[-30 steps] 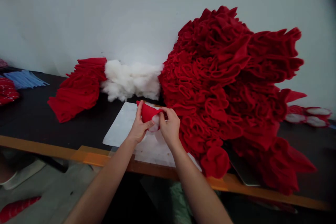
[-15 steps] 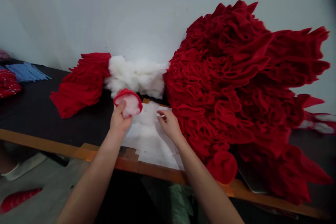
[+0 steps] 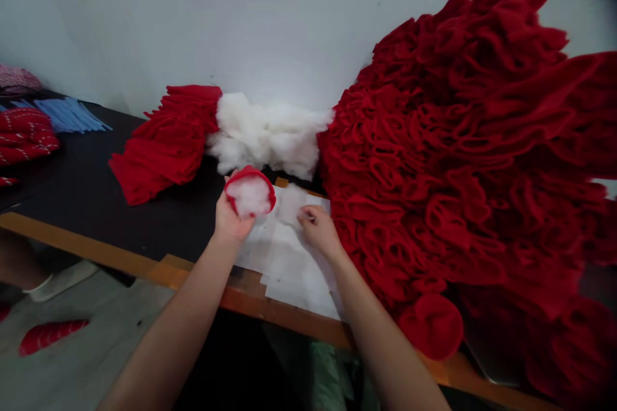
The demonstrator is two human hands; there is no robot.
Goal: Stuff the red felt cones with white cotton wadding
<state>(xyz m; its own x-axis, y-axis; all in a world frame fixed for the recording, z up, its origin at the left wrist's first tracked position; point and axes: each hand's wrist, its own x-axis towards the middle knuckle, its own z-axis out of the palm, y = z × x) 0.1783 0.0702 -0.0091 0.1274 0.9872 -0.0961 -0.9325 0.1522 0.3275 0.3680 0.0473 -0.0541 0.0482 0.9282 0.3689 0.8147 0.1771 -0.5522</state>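
Observation:
My left hand [image 3: 232,215] is wrapped round the outside of a red fabric pouch [image 3: 250,171], its opening tipped toward me. White stuffing [image 3: 250,196] fills that opening up to the rim. Just to the right, over the white paper sheets [image 3: 294,286], my right hand [image 3: 318,228] has its fingers pinched together at the edge of a thin tuft of white stuffing [image 3: 290,201]. The two hands are apart, with the tuft between them.
Behind my hands lies a heap of white stuffing [image 3: 270,131]. A large pile of red fabric pieces [image 3: 424,160] rises on the right, and a smaller red stack [image 3: 168,141] sits left. Blue strips [image 3: 72,115] lie far left. Brown tape [image 3: 159,273] edges the black table [image 3: 87,186].
The view has swung left, so everything sits further right. My left thumb has come off the stuffing, leaving the pouch's opening uncovered. My right fingers stay beside the tuft.

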